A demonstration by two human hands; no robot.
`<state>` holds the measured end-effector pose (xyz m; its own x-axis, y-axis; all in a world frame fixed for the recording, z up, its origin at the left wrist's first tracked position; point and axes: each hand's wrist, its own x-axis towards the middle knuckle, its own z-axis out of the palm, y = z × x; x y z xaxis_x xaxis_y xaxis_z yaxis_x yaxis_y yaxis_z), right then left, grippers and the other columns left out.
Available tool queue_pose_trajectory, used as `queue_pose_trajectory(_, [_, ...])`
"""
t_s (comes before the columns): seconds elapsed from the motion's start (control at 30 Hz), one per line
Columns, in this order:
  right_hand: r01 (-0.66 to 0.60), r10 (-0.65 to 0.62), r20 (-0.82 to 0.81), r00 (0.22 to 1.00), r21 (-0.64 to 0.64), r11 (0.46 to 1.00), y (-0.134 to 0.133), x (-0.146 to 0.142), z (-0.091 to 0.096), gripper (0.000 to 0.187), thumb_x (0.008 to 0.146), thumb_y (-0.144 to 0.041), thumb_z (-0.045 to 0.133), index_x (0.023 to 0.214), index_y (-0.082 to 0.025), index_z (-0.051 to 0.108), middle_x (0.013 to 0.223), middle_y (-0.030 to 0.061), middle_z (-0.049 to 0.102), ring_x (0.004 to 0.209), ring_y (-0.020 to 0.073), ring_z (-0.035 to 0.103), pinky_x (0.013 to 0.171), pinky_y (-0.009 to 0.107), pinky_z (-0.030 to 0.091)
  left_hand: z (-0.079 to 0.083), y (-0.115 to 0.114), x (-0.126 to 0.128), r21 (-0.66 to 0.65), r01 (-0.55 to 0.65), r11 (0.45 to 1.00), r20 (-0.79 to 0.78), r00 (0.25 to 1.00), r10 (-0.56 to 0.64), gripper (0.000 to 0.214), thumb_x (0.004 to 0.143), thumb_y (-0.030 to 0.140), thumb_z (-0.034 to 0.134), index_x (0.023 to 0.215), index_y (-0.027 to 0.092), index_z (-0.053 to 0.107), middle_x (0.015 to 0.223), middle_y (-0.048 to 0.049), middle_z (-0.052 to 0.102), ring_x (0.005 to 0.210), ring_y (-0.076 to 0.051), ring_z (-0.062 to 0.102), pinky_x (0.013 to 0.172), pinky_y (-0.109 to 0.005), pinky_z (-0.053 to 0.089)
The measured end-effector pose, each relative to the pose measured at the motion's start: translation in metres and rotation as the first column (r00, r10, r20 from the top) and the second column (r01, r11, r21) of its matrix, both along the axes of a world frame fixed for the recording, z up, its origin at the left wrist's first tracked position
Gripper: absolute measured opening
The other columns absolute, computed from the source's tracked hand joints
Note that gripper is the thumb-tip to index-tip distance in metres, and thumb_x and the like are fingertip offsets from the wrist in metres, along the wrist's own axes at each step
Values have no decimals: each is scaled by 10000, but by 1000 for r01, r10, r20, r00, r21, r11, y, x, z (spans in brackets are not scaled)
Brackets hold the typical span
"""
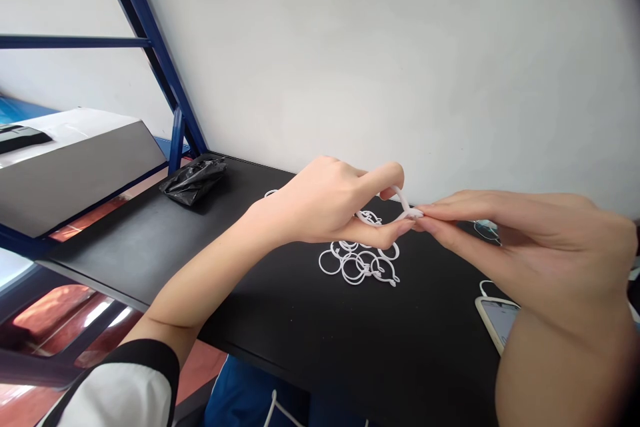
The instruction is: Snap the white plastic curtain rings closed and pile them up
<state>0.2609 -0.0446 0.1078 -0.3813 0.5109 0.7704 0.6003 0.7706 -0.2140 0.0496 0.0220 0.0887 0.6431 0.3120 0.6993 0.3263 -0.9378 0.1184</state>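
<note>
Fingertips (pixel 401 228) of left hand (pixel 330 203) and right hand (pixel 505 233) pinch one thin white plastic ring (pixel 406 203); steadiest gripped lightly, pinches close together.

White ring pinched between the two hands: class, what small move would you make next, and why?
Probably a slight pull with the right hand, to test whether the white ring opens at its end. Both hands pinch it in the air: the left hand holds its curve and the right grips its tip, above the pile of rings on the black table.
</note>
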Motion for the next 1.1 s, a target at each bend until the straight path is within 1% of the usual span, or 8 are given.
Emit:
queue_pose_trajectory(0.23, [-13, 13, 9, 1000, -16, 1000, 1, 3, 0, 290, 804, -65, 716, 890, -339, 761, 751, -63, 763, 623, 197, 721, 471, 345, 537, 0, -1, -1, -5, -22, 1000, -32, 999, 22, 325, 905, 513, 484, 896, 190, 519, 470, 92, 439, 382, -77, 402, 444, -202, 317])
queue_pose_trajectory(0.5, [10, -9, 20, 1000, -16, 1000, -1, 2, 0, 267, 819, -77, 703, 877, -334, 751, 746, -65, 756, 607, 185, 707, 467, 338, 529, 1, -1, 0, 1, -6, 1000, 5, 1000, 6, 299, 889, 482, 506, 883, 185, 531, 472, 89, 458, 376, -77, 388, 435, -205, 317])
queue_pose_trajectory(0.7, [-3, 7, 40, 999, -89, 996, 0, 2, 2, 224, 843, -93, 678, 902, -303, 726, 777, -58, 754, 630, 169, 703, 500, 313, 548, 0, -2, 0, 25, 14, 1000, 39, 999, -15, 275, 877, 454, 545, 887, 180, 531, 498, 91, 492, 372, -62, 352, 421, -202, 298])
queue_pose_trajectory(0.83, [-34, 37, 42, 998, -83, 996, 3, 4, 1, 233, 824, -73, 694, 900, -292, 719, 784, -61, 753, 610, 151, 687, 508, 292, 555, 1, -2, 1, 49, 19, 999, 35, 999, -21, 249, 846, 428, 574, 869, 185, 527, 499, 92, 490, 372, -59, 350, 415, -205, 287])
queue_pose_trajectory(0.97, [-71, 73, 8, 997, -118, 991, 7, 5, -1, 240, 796, -67, 728, 892, -287, 719, 782, -61, 751, 608, 146, 681, 540, 287, 570, 1, -2, 1, 54, 7, 999, 27, 1000, -9, 233, 842, 415, 572, 875, 188, 527, 488, 100, 467, 370, -59, 370, 419, -209, 287])
queue_pose_trajectory(1.1, [-61, 61, 2, 998, -128, 990, 7, 6, -3, 223, 801, -87, 734, 887, -292, 714, 777, -61, 749, 619, 146, 684, 556, 285, 573, 1, -3, 0, 54, 8, 998, 27, 1000, -10, 219, 841, 397, 570, 899, 190, 529, 503, 104, 470, 377, -58, 369, 423, -209, 288])
